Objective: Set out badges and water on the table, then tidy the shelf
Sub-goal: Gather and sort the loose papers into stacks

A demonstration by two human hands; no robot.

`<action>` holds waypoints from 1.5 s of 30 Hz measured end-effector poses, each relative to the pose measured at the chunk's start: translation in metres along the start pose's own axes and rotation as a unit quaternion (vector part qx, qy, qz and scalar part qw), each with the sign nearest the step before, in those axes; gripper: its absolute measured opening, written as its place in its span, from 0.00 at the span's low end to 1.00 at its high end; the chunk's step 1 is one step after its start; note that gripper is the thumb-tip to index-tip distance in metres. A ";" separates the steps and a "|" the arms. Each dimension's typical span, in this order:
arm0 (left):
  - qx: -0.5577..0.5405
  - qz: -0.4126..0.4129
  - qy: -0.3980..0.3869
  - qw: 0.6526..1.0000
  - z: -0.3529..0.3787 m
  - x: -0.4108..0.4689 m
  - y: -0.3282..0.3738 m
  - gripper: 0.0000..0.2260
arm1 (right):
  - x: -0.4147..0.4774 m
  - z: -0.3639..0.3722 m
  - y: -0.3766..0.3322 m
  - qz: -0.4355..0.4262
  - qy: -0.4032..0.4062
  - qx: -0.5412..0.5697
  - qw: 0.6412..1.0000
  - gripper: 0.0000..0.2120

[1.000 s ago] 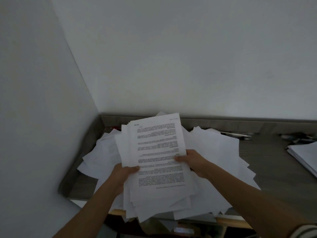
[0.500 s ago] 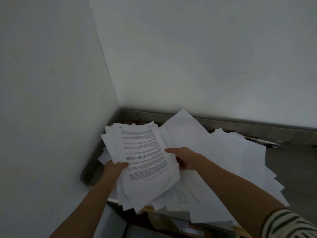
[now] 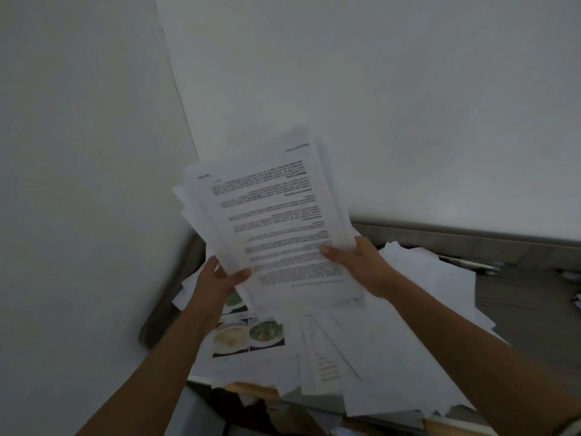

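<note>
While left hand (image 3: 217,286) and right hand (image 3: 361,267) grip it, paper stack (image 3: 273,221) between

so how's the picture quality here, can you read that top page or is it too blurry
Head view: dim, flat light, no glare; the top page of the held stack shows dark text lines, but blur leaves them unreadable; the sheet with food photos below is soft.

A stack of white printed sheets (image 3: 273,221), its edges fanned unevenly, tilts up above the grey shelf (image 3: 518,306), gripped at its lower corners by the left hand (image 3: 217,284) and right hand (image 3: 358,265). Beneath it, loose papers (image 3: 393,328) sprawl across the shelf's corner, one showing food photos.
</note>
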State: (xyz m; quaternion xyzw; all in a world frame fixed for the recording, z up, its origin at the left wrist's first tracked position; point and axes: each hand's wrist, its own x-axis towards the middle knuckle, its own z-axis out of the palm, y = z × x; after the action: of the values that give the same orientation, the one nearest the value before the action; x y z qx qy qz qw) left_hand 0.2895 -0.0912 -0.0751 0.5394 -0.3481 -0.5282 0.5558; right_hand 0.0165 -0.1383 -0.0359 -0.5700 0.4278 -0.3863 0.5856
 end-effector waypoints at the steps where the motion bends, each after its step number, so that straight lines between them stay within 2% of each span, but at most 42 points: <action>1: -0.005 0.011 -0.016 1.000 0.005 0.004 0.010 0.31 | -0.003 -0.007 -0.008 -0.014 -0.006 0.011 1.000 0.11; 4: 0.007 0.035 -0.068 0.997 0.022 0.004 0.034 0.24 | -0.009 -0.027 -0.020 -0.027 -0.019 0.006 0.999 0.16; 7: 0.053 0.052 -0.063 0.995 0.035 0.004 0.034 0.20 | -0.012 -0.043 -0.016 -0.025 -0.008 -0.013 1.000 0.21; 9: 0.102 0.072 -0.069 0.990 0.047 -0.003 0.031 0.21 | -0.018 -0.047 -0.011 -0.025 0.006 -0.023 0.999 0.18; 11: 0.140 0.076 -0.085 0.983 0.060 -0.005 0.027 0.27 | -0.023 -0.047 -0.008 -0.033 0.016 -0.032 0.999 0.16; 14: 0.101 0.112 -0.107 0.983 0.080 -0.011 0.039 0.16 | -0.029 -0.048 -0.015 -0.063 0.041 -0.014 0.997 0.16; 18: 0.075 0.120 -0.117 0.983 0.086 -0.012 0.046 0.14 | -0.037 -0.060 -0.024 -0.082 0.042 0.000 0.996 0.16; 25: 0.086 0.066 -0.120 0.987 0.099 -0.013 0.012 0.15 | -0.042 -0.063 0.021 0.006 0.036 -0.031 0.999 0.22; 31: 0.069 0.031 -0.132 0.988 0.111 -0.012 0.010 0.23 | -0.052 -0.068 0.027 0.013 0.069 -0.004 0.998 0.18; 34: 0.090 0.028 -0.140 0.986 0.126 -0.017 0.007 0.16 | -0.065 -0.081 0.027 0.024 0.086 0.012 0.996 0.17; 36: 0.074 0.029 -0.134 0.988 0.146 -0.022 0.013 0.13 | -0.074 -0.094 0.023 0.019 0.099 0.030 0.994 0.16; 40: -0.004 0.005 -0.126 0.992 0.196 -0.029 0.024 0.14 | -0.097 -0.134 0.016 0.044 0.132 0.051 0.989 0.16; 45: -0.040 -0.051 -0.125 0.990 0.270 -0.043 0.001 0.14 | -0.142 -0.200 0.020 0.065 0.238 -0.018 0.969 0.08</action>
State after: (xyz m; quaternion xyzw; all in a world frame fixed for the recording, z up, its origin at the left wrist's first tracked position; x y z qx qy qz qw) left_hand 0.0225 -0.1122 -0.0186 0.4636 -0.3658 -0.6327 0.5009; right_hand -0.2197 -0.0715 -0.0441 -0.4431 0.5977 -0.4639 0.4809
